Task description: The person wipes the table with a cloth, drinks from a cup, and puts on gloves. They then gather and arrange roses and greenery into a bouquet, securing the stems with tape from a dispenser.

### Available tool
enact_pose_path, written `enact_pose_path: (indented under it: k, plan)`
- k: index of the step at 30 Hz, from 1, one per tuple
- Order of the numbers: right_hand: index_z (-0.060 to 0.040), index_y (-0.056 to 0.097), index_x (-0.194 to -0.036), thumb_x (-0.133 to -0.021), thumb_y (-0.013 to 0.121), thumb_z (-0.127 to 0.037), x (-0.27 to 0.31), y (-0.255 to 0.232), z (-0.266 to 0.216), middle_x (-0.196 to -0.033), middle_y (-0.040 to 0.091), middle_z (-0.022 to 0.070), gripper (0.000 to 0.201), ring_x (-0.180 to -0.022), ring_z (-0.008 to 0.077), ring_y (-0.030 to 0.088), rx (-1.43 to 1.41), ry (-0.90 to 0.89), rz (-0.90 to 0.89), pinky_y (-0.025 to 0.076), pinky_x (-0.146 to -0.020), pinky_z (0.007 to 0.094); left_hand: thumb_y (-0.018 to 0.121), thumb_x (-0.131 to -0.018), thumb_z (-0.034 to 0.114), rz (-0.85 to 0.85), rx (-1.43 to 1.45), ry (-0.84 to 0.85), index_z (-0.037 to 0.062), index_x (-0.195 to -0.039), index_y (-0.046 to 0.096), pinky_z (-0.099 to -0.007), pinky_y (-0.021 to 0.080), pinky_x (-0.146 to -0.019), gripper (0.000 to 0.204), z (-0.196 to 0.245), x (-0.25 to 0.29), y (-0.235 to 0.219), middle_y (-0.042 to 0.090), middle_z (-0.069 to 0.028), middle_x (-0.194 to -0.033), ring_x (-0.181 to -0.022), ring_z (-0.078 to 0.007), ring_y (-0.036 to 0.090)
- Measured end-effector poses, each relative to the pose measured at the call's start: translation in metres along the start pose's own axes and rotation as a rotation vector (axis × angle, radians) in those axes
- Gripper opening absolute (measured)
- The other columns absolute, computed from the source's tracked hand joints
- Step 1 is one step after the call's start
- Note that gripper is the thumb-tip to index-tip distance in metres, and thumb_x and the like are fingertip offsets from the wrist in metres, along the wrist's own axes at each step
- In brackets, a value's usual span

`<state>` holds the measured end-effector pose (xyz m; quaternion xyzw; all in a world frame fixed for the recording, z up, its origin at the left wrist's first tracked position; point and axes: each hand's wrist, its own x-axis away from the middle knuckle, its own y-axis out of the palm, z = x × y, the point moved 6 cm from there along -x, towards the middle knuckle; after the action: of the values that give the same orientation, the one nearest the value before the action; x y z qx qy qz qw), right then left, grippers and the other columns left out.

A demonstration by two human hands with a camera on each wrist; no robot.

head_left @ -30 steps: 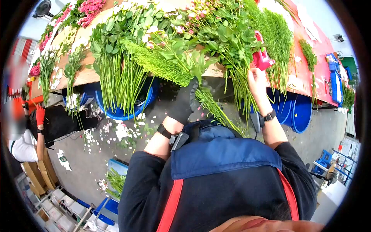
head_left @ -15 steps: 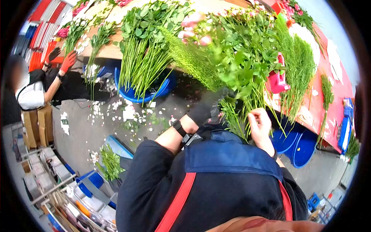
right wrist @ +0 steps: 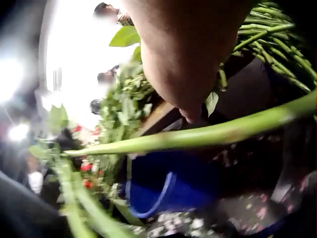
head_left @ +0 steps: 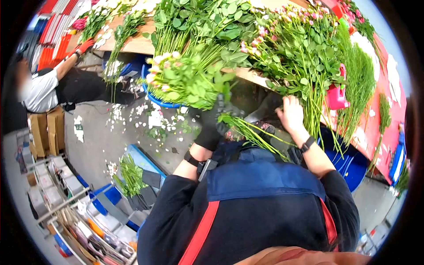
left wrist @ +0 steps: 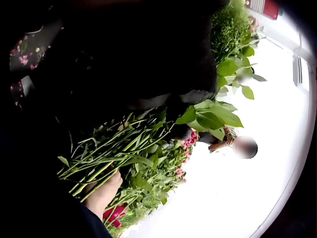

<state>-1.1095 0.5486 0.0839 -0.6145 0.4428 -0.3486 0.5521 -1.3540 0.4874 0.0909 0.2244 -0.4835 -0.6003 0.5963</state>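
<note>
In the head view my black-gloved left hand grips a bouquet around its stems. Pale pink roses and broad green leaves fan out to the left of the glove, and the bare stems point down to the right. My bare right hand is raised at the table edge, fingers up and loosely bent, beside the hanging stems of a pile of pink spray roses. One thick stem crosses the right wrist view below the right hand, whose fingertips are hidden there.
A pink container and feathery greenery lie farther right on the red-topped table. Blue buckets stand below. Petals litter the floor. At left, another person works near cardboard boxes.
The bouquet has swung left, and its roses now point that way. My right hand has moved from low by the stems up toward the rose pile. The head view has turned.
</note>
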Motion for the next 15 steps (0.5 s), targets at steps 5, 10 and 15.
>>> enact_pose_path:
  k: [5, 10, 15]
  plan:
    - [-0.0019, 0.062, -0.098, -0.077, 0.068, -0.016, -0.019, 0.018, -0.003, -0.1, 0.059, 0.0163, 0.025, -0.093, 0.0333, 0.058, 0.139, 0.17, -0.047, 0.051, -0.077, 0.0415, 0.044, -0.099, 0.046, 0.0, 0.143, -0.081, 0.0109, -0.114, 0.056, -0.0452, 0.047, -0.085, 0.04, 0.076, 0.019, -0.05, 0.047, 0.0011, -0.067, -0.066, -0.017, 0.05]
    - [-0.0031, 0.068, -0.089, -0.082, 0.067, -0.015, -0.05, -0.031, -0.096, -0.085, 0.064, 0.0149, 0.014, -0.08, 0.0325, 0.063, -0.141, 0.173, 0.076, 0.051, -0.073, 0.0396, 0.047, -0.096, 0.051, 0.116, 0.108, -0.009, 0.014, -0.106, 0.058, -0.0413, 0.045, -0.079, 0.04, 0.156, 0.037, -0.09, 0.049, 0.0031, -0.065, -0.059, -0.0164, 0.049]
    - [-0.003, 0.067, -0.084, -0.082, 0.067, -0.044, -0.173, 0.012, -0.223, -0.081, 0.068, 0.0147, 0.041, -0.079, 0.026, 0.066, -0.637, 0.298, -0.057, 0.051, -0.072, 0.0367, 0.047, -0.096, 0.052, 0.07, 0.034, 0.081, 0.0119, -0.106, 0.052, -0.0408, 0.049, -0.075, 0.042, 0.211, 0.037, -0.109, 0.041, 0.0025, -0.064, -0.059, -0.0152, 0.048]
